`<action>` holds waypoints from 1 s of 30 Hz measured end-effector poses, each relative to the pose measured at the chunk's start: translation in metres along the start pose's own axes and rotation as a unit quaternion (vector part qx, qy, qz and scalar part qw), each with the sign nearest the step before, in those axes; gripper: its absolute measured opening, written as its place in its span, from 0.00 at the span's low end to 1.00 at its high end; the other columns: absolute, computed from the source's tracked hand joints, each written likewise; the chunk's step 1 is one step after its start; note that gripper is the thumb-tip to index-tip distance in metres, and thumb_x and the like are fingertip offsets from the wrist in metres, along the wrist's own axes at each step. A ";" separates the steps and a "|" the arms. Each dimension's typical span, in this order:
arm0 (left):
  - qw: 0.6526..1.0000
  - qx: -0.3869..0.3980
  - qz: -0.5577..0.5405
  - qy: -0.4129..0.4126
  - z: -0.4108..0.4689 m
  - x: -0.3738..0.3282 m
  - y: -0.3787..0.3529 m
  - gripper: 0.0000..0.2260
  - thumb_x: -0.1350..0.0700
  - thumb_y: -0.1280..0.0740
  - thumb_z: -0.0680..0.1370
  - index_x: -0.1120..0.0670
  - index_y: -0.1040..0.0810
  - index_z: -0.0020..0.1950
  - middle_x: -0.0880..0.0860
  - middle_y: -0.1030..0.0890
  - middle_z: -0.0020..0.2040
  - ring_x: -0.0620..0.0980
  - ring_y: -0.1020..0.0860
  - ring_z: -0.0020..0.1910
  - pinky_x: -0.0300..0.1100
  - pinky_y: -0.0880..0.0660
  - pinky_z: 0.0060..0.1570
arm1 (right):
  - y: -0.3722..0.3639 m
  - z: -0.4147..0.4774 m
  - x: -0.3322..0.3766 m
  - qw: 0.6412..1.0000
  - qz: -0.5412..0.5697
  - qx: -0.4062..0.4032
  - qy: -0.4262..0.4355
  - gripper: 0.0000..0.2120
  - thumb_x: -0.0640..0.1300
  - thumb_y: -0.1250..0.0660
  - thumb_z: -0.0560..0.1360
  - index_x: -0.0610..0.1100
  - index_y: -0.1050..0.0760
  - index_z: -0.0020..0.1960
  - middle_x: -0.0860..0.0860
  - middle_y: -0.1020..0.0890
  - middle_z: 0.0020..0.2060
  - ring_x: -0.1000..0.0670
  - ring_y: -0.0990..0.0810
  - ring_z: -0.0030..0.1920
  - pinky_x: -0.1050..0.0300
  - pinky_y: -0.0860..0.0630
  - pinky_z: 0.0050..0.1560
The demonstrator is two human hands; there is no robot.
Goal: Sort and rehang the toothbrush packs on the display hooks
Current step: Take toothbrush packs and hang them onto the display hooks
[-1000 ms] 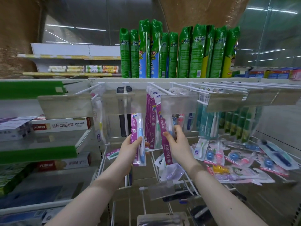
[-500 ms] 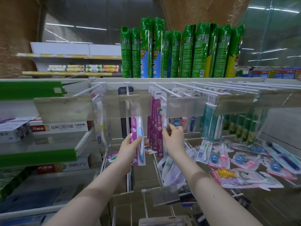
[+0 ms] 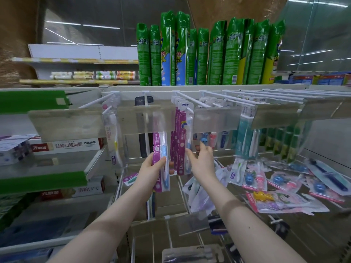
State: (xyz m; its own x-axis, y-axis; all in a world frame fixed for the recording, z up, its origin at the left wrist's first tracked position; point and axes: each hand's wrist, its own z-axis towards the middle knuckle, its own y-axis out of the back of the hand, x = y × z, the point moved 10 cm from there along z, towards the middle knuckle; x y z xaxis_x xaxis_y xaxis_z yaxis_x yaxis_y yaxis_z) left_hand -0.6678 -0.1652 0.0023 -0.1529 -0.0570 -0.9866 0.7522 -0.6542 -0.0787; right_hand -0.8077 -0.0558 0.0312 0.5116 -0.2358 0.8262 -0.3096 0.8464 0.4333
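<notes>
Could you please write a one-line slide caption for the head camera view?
Left hand holds a purple toothbrush pack while the right hand touches the purple packs hanging on a display hook.

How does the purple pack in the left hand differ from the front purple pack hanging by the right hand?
The held pack is gripped by the left hand and sits lower; the hanging pack hangs from a white hook, the right hand only touching its lower part. The held pack is alone; the hanging pack fronts a row of similar packs. Both are purple, with a blue brush.
</notes>
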 end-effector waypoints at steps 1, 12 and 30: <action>1.000 -0.002 -0.001 -0.001 -0.001 0.001 0.000 0.09 0.54 0.38 0.80 0.48 0.30 0.60 0.44 0.20 0.44 0.43 0.20 0.42 0.40 0.24 0.39 | 0.003 -0.003 -0.002 1.000 0.004 -0.001 -0.002 0.30 0.53 0.39 0.79 0.42 0.43 0.75 0.44 0.39 0.71 0.44 0.35 0.70 0.49 0.36 0.69; 0.997 0.022 -0.046 -0.061 -0.040 0.000 -0.022 0.14 0.62 0.38 0.80 0.50 0.29 0.65 0.49 0.19 0.57 0.45 0.19 0.54 0.40 0.23 0.53 | 0.011 -0.052 0.019 0.985 0.130 0.068 0.089 0.10 0.49 0.36 0.77 0.49 0.27 0.57 0.52 0.25 0.55 0.59 0.24 0.51 0.61 0.26 0.55; 0.988 0.127 0.065 -0.062 -0.069 0.013 -0.068 0.13 0.61 0.34 0.77 0.56 0.24 0.62 0.54 0.17 0.54 0.51 0.19 0.55 0.44 0.23 0.55 | 0.022 -0.077 -0.009 0.976 0.194 0.095 0.003 0.07 0.45 0.36 0.78 0.41 0.23 0.51 0.44 0.19 0.48 0.46 0.19 0.50 0.52 0.22 0.53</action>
State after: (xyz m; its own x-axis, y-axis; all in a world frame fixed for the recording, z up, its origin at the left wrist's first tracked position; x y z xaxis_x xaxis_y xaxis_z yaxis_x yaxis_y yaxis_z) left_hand -0.6767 -0.0688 -0.0147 -0.1557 -0.2348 -0.9595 0.5875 -0.8029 0.1011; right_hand -0.7573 0.0018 0.0059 0.3310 0.0879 0.9395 -0.6234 0.7678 0.1478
